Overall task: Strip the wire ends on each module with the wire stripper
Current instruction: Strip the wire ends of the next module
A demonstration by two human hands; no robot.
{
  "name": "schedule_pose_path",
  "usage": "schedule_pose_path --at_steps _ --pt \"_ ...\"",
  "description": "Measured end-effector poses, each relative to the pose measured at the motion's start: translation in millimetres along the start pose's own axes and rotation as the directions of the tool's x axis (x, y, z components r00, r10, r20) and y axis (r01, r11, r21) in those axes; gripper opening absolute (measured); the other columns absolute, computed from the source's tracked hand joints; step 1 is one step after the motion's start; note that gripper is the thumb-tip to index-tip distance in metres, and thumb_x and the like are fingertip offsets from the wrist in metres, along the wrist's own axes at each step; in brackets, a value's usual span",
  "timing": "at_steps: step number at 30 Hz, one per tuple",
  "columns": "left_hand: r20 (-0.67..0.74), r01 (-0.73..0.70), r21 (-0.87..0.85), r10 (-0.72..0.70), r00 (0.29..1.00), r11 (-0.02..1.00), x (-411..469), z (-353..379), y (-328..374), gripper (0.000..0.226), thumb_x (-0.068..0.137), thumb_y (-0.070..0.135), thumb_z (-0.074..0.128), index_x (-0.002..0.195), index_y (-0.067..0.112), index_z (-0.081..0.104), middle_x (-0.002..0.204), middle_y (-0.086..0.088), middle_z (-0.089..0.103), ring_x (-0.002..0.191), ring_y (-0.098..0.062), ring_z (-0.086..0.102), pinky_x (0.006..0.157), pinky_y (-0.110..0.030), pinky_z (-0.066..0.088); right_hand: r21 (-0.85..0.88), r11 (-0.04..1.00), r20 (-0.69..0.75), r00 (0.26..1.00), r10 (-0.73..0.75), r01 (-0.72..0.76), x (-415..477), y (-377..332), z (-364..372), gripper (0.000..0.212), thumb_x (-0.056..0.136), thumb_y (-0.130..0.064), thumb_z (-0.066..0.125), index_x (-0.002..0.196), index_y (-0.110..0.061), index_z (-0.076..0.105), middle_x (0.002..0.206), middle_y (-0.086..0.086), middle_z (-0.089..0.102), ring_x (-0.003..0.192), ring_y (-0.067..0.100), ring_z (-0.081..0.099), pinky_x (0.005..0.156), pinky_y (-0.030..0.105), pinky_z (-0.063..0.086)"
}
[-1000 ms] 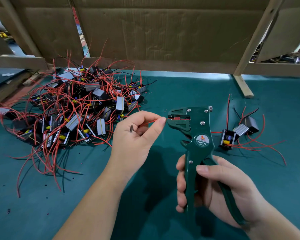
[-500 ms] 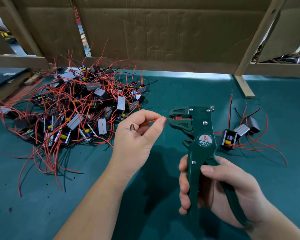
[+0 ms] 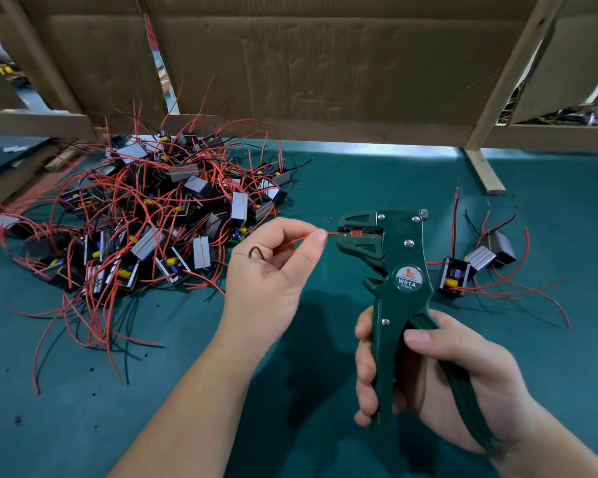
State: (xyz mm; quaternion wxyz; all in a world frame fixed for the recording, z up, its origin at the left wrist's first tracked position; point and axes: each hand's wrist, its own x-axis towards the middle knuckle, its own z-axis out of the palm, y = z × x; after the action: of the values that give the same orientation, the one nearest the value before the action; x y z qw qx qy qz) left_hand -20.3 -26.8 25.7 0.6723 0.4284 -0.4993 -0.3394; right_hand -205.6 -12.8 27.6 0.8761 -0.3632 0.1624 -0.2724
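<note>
My right hand (image 3: 439, 377) grips the handles of a dark green wire stripper (image 3: 390, 270), held upright with its jaws pointing left. My left hand (image 3: 273, 270) pinches a thin red wire (image 3: 301, 239) between thumb and forefinger, and the wire's end lies inside the stripper's jaws. A loop of black wire (image 3: 255, 251) sticks out of the left fist; the module these wires belong to is hidden in that hand. A large pile of black modules with red wires (image 3: 145, 215) lies at the left. Two modules (image 3: 477, 262) lie to the right of the stripper.
The work surface is a green mat (image 3: 359, 174). A cardboard wall (image 3: 290, 63) on a wooden frame stands along the back, with one wooden strut (image 3: 484, 170) resting on the mat at back right. Small red and dark scraps dot the mat at lower left.
The stripper and the left hand have closed together, and the red wire's end has gone from outside the jaws to inside them. The handles look squeezed closer.
</note>
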Motion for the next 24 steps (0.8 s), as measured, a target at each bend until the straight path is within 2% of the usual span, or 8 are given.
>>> schedule_pose_path --at_steps 7,10,13,16,18,20,22,24 --pt "0.011 -0.003 0.028 0.003 1.0 1.0 0 0 0 0.009 0.085 0.01 0.065 0.077 0.015 0.066 0.068 0.012 0.061 0.062 0.0 0.051 0.063 -0.012 0.042 -0.026 1.0 -0.057 0.998 0.005 -0.006 -1 0 1 0.04 0.067 -0.022 0.08 0.096 0.0 0.065 0.076 0.026 0.059 0.063 0.038 0.06 0.064 0.05 0.051" --pt "0.032 0.01 0.06 -0.012 0.999 0.998 -1 -1 -1 0.002 0.085 0.016 0.062 0.085 0.017 0.064 0.064 0.01 0.056 0.058 -0.004 0.045 0.058 -0.014 0.039 -0.033 0.999 -0.152 0.988 0.017 -0.023 -1 2 6 0.039 0.061 -0.026 0.082 0.087 -0.003 0.065 0.068 0.023 0.057 0.053 0.034 0.058 0.055 0.045 0.052" --pt "0.1 0.138 0.017 -0.139 0.985 0.99 -1 -2 -6 0.017 0.086 0.022 0.052 0.1 0.024 0.044 0.057 0.005 0.041 0.051 -0.009 0.038 0.053 -0.016 0.036 -0.006 1.0 -0.36 0.933 -0.016 0.014 4 4 10 0.025 0.063 -0.026 0.073 0.07 -0.007 0.058 0.055 0.011 0.046 0.037 0.021 0.043 0.037 0.028 0.041" --pt "0.182 0.28 -0.009 -0.274 0.944 0.96 1 -1 -10 0.013 0.084 0.025 0.041 0.094 0.026 0.033 0.061 0.004 0.055 0.049 -0.013 0.045 0.052 -0.018 0.039 0.005 0.999 -0.465 0.884 -0.046 0.054 7 -3 7 0.025 0.062 -0.033 0.063 0.067 -0.01 0.057 0.055 0.008 0.042 0.036 0.018 0.038 0.032 0.026 0.035" --pt "0.187 0.24 0.09 -0.253 0.949 0.967 0 -1 -11 0.011 0.091 0.036 0.036 0.087 0.025 0.034 0.073 0.002 0.067 0.049 -0.014 0.048 0.052 -0.021 0.041 0.043 0.995 -0.449 0.891 -0.059 0.088 6 -5 3 0.03 0.056 -0.035 0.069 0.071 -0.009 0.062 0.059 0.009 0.047 0.041 0.021 0.045 0.036 0.029 0.041" --pt "0.151 0.156 0.17 -0.182 0.972 0.973 0 -2 -9 0.028 0.1 0.04 0.031 0.082 0.019 0.038 0.076 0.001 0.071 0.045 -0.014 0.046 0.048 -0.022 0.039 0.105 0.984 -0.414 0.906 -0.09 0.145 5 -6 -3 0.041 0.048 -0.031 0.077 0.079 -0.006 0.067 0.068 0.014 0.054 0.052 0.027 0.055 0.047 0.036 0.051" --pt "0.12 0.15 0.19 -0.174 0.977 0.97 2 -5 -6 0.038 0.099 0.04 0.028 0.077 0.014 0.045 0.057 0.0 0.064 0.038 -0.01 0.039 0.041 -0.019 0.033 0.131 0.973 -0.406 0.906 -0.12 0.188 5 -6 -8 0.046 0.047 -0.026 0.077 0.085 -0.002 0.069 0.075 0.019 0.059 0.062 0.033 0.061 0.058 0.045 0.056" --pt "0.17 0.21 0.153 -0.235 0.957 0.966 4 -8 -4 0.046 0.093 0.046 0.027 0.074 0.01 0.047 0.04 0.004 0.041 0.034 -0.006 0.03 0.037 -0.016 0.027 0.1 0.979 -0.394 0.91 -0.128 0.18 5 -9 -12 0.054 0.043 -0.025 0.08 0.089 0.0 0.07 0.079 0.022 0.06 0.068 0.036 0.062 0.064 0.05 0.056"
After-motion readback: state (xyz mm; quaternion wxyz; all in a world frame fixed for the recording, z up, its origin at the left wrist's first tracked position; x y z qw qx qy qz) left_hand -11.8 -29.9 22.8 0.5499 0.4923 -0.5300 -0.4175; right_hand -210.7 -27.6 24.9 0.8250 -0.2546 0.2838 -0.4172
